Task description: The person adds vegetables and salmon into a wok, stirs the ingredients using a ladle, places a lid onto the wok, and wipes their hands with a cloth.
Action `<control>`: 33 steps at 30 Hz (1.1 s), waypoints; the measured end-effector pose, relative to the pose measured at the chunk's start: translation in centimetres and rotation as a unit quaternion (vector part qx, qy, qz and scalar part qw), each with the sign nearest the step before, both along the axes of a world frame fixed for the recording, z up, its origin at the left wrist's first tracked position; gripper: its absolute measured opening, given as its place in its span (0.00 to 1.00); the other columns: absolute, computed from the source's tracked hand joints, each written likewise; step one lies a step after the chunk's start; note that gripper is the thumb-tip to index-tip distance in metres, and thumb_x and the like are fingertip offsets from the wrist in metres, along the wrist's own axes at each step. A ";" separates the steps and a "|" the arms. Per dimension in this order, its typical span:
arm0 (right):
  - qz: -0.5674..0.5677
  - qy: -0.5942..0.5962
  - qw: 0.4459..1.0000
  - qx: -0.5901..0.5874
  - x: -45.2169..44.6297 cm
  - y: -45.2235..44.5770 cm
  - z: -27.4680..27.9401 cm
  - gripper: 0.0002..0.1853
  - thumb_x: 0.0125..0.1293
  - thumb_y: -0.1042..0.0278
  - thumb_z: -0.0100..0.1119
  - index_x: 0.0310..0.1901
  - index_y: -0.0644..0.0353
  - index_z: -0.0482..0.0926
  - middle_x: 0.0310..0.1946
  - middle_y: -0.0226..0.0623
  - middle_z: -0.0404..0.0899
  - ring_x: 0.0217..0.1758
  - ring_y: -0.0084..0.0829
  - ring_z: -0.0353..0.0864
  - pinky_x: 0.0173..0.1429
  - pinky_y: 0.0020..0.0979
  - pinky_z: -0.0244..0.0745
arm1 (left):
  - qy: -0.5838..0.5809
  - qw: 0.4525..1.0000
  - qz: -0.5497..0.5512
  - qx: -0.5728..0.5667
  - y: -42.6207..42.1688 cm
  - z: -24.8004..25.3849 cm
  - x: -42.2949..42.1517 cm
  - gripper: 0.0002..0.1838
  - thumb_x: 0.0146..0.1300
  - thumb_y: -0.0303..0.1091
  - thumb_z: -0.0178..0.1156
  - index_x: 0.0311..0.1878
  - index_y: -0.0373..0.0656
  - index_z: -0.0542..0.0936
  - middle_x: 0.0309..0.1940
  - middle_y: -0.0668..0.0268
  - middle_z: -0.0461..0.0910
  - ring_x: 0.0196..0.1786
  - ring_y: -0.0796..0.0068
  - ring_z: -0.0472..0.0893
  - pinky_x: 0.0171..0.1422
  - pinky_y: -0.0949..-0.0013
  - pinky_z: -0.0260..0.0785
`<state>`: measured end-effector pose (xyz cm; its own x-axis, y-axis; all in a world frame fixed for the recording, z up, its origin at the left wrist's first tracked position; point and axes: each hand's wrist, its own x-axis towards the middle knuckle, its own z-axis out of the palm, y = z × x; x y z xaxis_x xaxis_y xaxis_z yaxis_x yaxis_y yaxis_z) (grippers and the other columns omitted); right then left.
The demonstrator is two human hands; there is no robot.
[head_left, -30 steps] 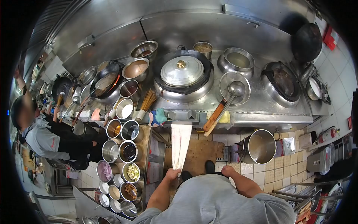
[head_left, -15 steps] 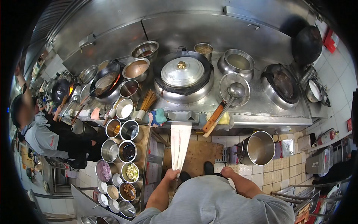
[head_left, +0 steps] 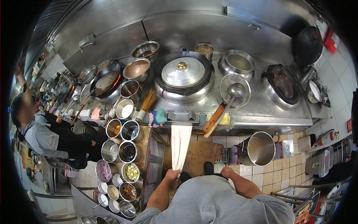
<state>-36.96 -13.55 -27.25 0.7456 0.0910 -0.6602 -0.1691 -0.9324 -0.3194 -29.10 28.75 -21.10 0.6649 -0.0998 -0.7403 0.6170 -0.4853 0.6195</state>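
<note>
My left hand [head_left: 172, 175] is closed on the lower end of a long white cloth [head_left: 180, 143]. The cloth stretches from the stove's front edge down to my body, its folds pulled lengthwise. By my right hip, my right hand [head_left: 227, 172] is curled closed, with nothing visible in it; its palm side is hidden. Ahead of me, a domed metal lid [head_left: 182, 76] with a brass knob covers a wok on the stove. To its right, a ladle [head_left: 236, 90] rests in a strainer [head_left: 224, 86], their wooden handles [head_left: 215, 118] jutting past the stove's edge.
At left, a counter holds several metal pots, including chopped vegetables [head_left: 132, 172] and dark sauce [head_left: 128, 151]. A bamboo brush [head_left: 148, 100] stands by the stove edge. A large pot [head_left: 260, 148] sits low on the right. Further left, a co-worker [head_left: 46, 134] stands at another wok.
My hands and the white cloth stay almost still. At far left, the co-worker's wok has shifted back over the burner, and a ladle is now more visible near the co-worker's hand.
</note>
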 end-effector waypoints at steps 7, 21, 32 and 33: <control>-0.037 -0.014 0.999 0.020 -0.3 -0.1 -0.1 0.21 0.64 0.58 0.48 0.44 0.62 0.86 0.50 0.54 0.83 0.57 0.49 0.81 0.64 0.43 0.75 | -0.003 1.000 0.010 0.003 0.0 -0.5 -0.2 0.24 0.53 0.48 0.65 0.34 0.31 0.85 0.24 0.56 0.83 0.23 0.65 0.83 0.28 0.62 0.75; -0.048 -0.016 0.999 0.008 0.1 0.7 3.3 0.20 0.63 0.58 0.48 0.40 0.62 0.86 0.47 0.53 0.84 0.55 0.49 0.82 0.61 0.44 0.76 | 0.016 1.000 0.001 0.006 0.0 -0.9 -0.1 0.23 0.53 0.46 0.65 0.37 0.31 0.85 0.25 0.57 0.82 0.24 0.65 0.83 0.30 0.62 0.75; -0.021 -0.021 1.000 0.005 -0.1 0.3 1.7 0.20 0.63 0.56 0.48 0.37 0.62 0.87 0.45 0.54 0.84 0.53 0.49 0.83 0.60 0.45 0.77 | 0.018 1.000 0.022 -0.001 -0.3 -0.2 -0.3 0.23 0.53 0.46 0.65 0.38 0.31 0.85 0.26 0.57 0.82 0.24 0.66 0.82 0.30 0.63 0.75; -0.023 -0.024 0.999 0.008 -0.1 0.3 1.8 0.20 0.63 0.56 0.48 0.37 0.62 0.87 0.45 0.54 0.84 0.53 0.49 0.83 0.60 0.45 0.77 | 0.019 1.000 0.022 0.001 -0.3 -0.2 -0.2 0.23 0.53 0.46 0.66 0.38 0.31 0.85 0.26 0.57 0.82 0.24 0.66 0.82 0.30 0.63 0.75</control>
<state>-37.06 -13.23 -25.45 0.7804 0.0674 -0.6217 -0.1946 -0.9186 -0.3439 -29.34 28.47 -21.25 0.6397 -0.0705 -0.7654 0.6607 -0.4583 0.5945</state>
